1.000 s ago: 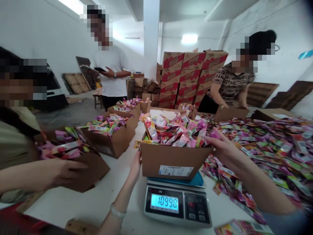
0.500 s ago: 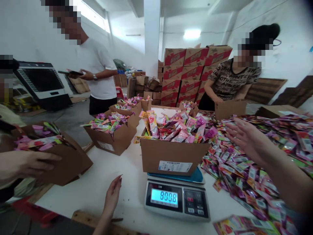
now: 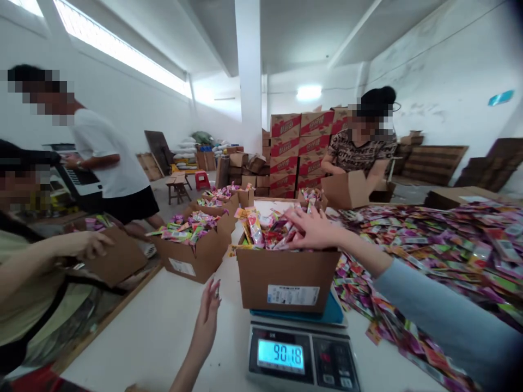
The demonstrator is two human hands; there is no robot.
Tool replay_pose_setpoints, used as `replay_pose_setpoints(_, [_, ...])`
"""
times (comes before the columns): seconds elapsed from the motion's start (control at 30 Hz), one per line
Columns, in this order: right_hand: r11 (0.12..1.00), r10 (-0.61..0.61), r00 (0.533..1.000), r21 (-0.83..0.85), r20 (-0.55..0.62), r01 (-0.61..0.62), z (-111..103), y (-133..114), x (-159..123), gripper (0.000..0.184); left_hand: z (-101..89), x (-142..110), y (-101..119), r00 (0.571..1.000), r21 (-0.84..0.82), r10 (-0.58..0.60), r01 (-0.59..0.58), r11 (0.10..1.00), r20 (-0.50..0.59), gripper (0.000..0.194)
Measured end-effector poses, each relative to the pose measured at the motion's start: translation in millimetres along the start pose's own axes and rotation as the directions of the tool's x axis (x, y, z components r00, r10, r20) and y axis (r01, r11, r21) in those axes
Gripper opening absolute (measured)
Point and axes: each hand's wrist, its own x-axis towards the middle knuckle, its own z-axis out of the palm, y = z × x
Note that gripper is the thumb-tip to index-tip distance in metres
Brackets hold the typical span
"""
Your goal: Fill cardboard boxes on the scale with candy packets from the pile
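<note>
A cardboard box point(image 3: 253, 277) heaped with small, colourful candy packets point(image 3: 255, 228) stands on the blue plate of a digital scale point(image 3: 302, 354) with a lit display. My right hand point(image 3: 314, 226), in a light blue sleeve, rests on top of the packets with its fingers spread. Whether any packet is pinched under its fingertips is hidden. My left hand point(image 3: 210, 305) hovers above the white table, left of the box and apart from it. Its fingers are loosely bent and apart, with nothing in them.
Loose packets point(image 3: 441, 245) are piled across the table's right side. Another filled box point(image 3: 192, 261) stands left of the scale. At the left, a co-worker point(image 3: 41, 288) holds a box point(image 3: 118, 256); another co-worker point(image 3: 363, 147) handles a carton point(image 3: 347, 188) at the back. A third person point(image 3: 110, 152) is behind on the left.
My right hand has moved left from over the loose pile onto the packets in the box. The display digits differ. The person in white has moved left; the left co-worker's box has shifted away.
</note>
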Motion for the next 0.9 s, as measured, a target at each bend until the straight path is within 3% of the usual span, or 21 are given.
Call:
replay_pose_setpoints(0.03, [0.994, -0.106, 0.994, 0.003, -0.013, 0.106, 4.0, -3.3, 3.6, 0.090, 7.6, 3.6, 10.8, 0.998, -0.012, 0.052, -0.051, 0.999, 0.039, 0.081])
replay_pose_setpoints(0.1, [0.935, -0.345, 0.936, 0.066, -0.073, 0.350, 10.5, -7.1, 5.5, 0.062, 22.4, 10.3, 31.5, 0.979, -0.037, 0.164, -0.160, 0.986, 0.119, 0.074])
replay_pose_setpoints(0.17, [0.865, -0.465, 0.872, 0.133, -0.152, 0.485, 14.6, -8.1, 3.4, 0.045, 36.5, 16.9, 50.1, 0.951, -0.073, 0.261, -0.252, 0.965, 0.166, 0.068])
replay_pose_setpoints(0.3, [0.892, -0.433, 0.865, 0.017, -0.252, 0.451, 17.5, -9.0, 2.2, 0.055, 59.1, 31.8, 75.3, 0.916, -0.086, 0.362, -0.352, 0.932, 0.174, 0.068])
replay_pose_setpoints(0.37, [0.879, -0.475, 0.848, -0.094, -0.235, 0.467, 16.4, -9.8, 6.2, 0.048, 65.6, 38.9, 80.2, 0.911, -0.066, 0.377, -0.371, 0.926, 0.167, 0.066])
replay_pose_setpoints(0.47, [0.824, -0.566, 0.790, -0.194, -0.236, 0.533, 10.1, -8.4, 13.1, 0.034, 68.7, 45.5, 81.1, 0.913, -0.109, 0.376, -0.362, 0.926, 0.161, 0.066])
replay_pose_setpoints(0.53, [0.805, -0.593, 0.747, -0.225, -0.302, 0.548, 4.1, -4.6, 14.8, 0.031, 67.7, 47.9, 80.7, 0.908, -0.170, 0.381, -0.354, 0.920, 0.171, 0.068])
replay_pose_setpoints(0.67, [0.830, -0.555, 0.701, -0.250, -0.447, 0.498, -4.6, 7.0, 10.5, 0.023, 65.3, 56.6, 84.6, 0.927, -0.277, 0.326, -0.269, 0.923, 0.187, 0.079])
replay_pose_setpoints(0.77, [0.838, -0.531, 0.635, -0.235, -0.561, 0.493, -9.3, 12.9, 3.3, 0.020, 65.1, 67.6, 93.0, 0.950, -0.384, 0.247, -0.159, 0.909, 0.189, 0.094])
replay_pose_setpoints(0.83, [0.894, -0.363, 0.578, -0.098, -0.731, 0.437, -13.8, 14.4, -1.5, 0.017, 65.2, 73.1, 100.0, 0.963, -0.436, 0.175, -0.069, 0.897, 0.207, 0.106])
replay_pose_setpoints(0.9, [0.929, -0.080, 0.491, 0.113, -0.867, 0.351, -19.4, 15.3, -3.5, 0.017, 65.7, 75.3, 106.7, 0.967, -0.444, 0.129, -0.018, 0.896, 0.221, 0.109])
